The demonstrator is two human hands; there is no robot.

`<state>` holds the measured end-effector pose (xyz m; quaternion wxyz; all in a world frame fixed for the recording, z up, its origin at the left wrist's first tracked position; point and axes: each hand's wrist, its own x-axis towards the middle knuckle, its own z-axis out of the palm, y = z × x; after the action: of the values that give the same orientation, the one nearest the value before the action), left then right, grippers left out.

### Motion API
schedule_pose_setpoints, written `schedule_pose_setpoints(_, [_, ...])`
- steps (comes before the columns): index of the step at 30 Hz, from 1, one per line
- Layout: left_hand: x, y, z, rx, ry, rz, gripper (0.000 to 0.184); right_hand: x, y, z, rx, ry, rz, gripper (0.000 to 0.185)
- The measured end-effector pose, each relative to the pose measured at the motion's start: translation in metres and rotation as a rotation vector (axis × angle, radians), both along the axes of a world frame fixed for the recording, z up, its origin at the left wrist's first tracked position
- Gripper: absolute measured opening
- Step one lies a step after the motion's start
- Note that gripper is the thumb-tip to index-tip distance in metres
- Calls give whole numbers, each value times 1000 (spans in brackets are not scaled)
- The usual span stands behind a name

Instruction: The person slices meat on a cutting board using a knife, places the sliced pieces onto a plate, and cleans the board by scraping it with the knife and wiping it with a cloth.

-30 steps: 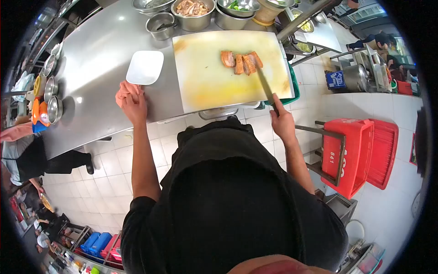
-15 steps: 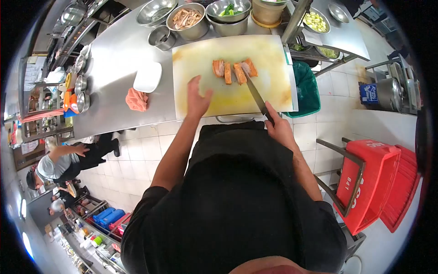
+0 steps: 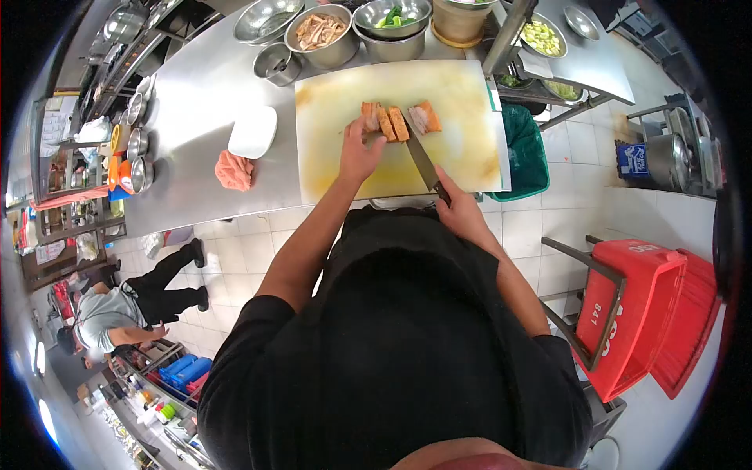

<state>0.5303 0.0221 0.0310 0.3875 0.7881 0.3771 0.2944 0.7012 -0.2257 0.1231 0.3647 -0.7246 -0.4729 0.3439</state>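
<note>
Several pieces of roast pork belly with golden skin lie in a row on a large, yellow-stained white cutting board (image 3: pixel 337 86). My left hand (image 3: pixel 360 157) curls around the left-hand pork belly piece (image 3: pixel 371 114), with its thumb at the near end. Two narrow pork slices (image 3: pixel 398 124) stand beside that piece, close together. My right hand (image 3: pixel 459 207) grips the handle of a kitchen knife (image 3: pixel 423 163). Its blade tip lies against the right side of the slices. Farther right, a separate pork piece (image 3: pixel 424 117) shows its pale cut face.
Left of the board are a white tray (image 3: pixel 253 133) and a crumpled pink cloth (image 3: pixel 234 171). Metal bowls line the back, one holding sliced meat (image 3: pixel 319 32). A green-lined bin (image 3: pixel 526 153) stands at right, near a red crate (image 3: pixel 630 313). A co-worker (image 3: pixel 113 317) is at left.
My left hand has moved right and forward onto the pork. The knife has shifted left, and the two middle slices now sit by the left piece. The co-worker has changed position.
</note>
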Motion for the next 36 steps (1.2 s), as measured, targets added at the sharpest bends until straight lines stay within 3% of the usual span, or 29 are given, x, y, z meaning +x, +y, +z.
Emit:
schedule_pose_setpoints(6, [-22,40,-8,-28,-36,61,66,-32,41,-17,1,-61,46,71])
schedule_pose_setpoints(9, [-41,59,-11,-17,-62,130,63,-55,67,9,-95,-68,70,71])
schedule_pose_setpoints(10, [-49,62,2,-84,-24,126,62,-58,73,17,-137,-59,84,71])
schedule_pose_setpoints(16, [-65,54,46,159,-2,234,63,-56,62,31,-139,-88,27,66])
schedule_pose_setpoints(19, [-67,43,56,232,-31,186,61,-42,24,35,-13,-22,-53,66])
schedule_pose_setpoints(21, [-63,32,65,224,-50,140,59,-35,3,58,-84,91,-177,67])
schedule_pose_setpoints(25, [-35,12,59,209,-63,-7,56,-9,-18,45,-131,2,-292,65])
schedule_pose_setpoints(29, [7,-8,59,233,-9,-189,62,-22,-28,56,-159,-103,-222,61])
schedule_pose_setpoints(32, [31,-14,55,184,88,-241,69,-32,-29,88,-467,212,-332,62])
schedule_pose_setpoints(36, [54,-11,40,134,185,-265,72,-20,-53,55,-324,89,-354,63])
